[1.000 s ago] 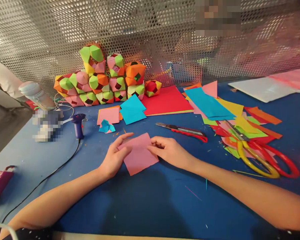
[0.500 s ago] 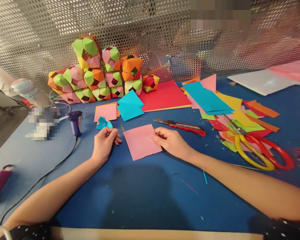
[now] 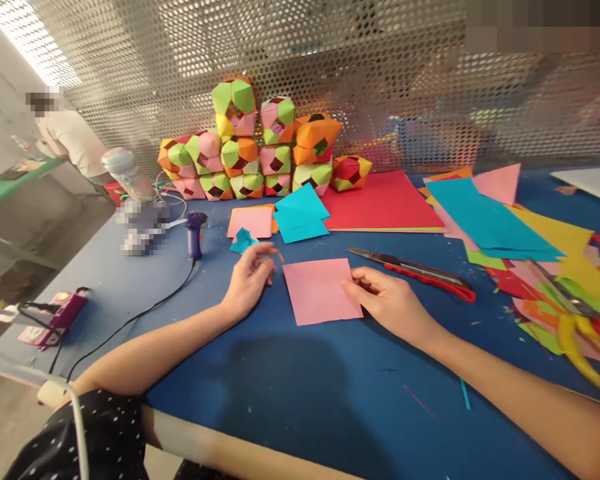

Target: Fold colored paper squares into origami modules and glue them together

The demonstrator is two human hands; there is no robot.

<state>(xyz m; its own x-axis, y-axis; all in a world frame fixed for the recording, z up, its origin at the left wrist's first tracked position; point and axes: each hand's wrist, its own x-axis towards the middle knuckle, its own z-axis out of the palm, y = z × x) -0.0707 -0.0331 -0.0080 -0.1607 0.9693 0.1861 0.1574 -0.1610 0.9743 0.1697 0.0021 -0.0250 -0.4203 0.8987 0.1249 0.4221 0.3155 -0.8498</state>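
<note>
My right hand (image 3: 390, 299) pinches the right edge of a pink square of paper (image 3: 317, 292) between thumb and fingers, over the blue table. To the left of that square, my left hand (image 3: 250, 279) has its fingers loosely curled and apart, and nothing shows in them. Just beyond its fingertips lies a small folded blue paper piece (image 3: 243, 240). Behind the pink square are a stack of small pink squares (image 3: 251, 221) and some blue squares (image 3: 303, 215). A red-handled utility knife (image 3: 415, 270) rests beyond my right hand.
Folded paper balls (image 3: 240, 157) are stacked against the perforated metal screen (image 3: 330, 60). A corded purple glue gun (image 3: 195, 235) stands at left, near a power strip (image 3: 55, 320). Red sheets (image 3: 383, 200), paper scraps (image 3: 545, 233) and scissors (image 3: 580, 333) lie to the right. A person (image 3: 75, 137) is farther left.
The view has turned left, so the table things appear farther right and a person has come into view. My left fingers have spread a little. The right hand still holds the pink square.
</note>
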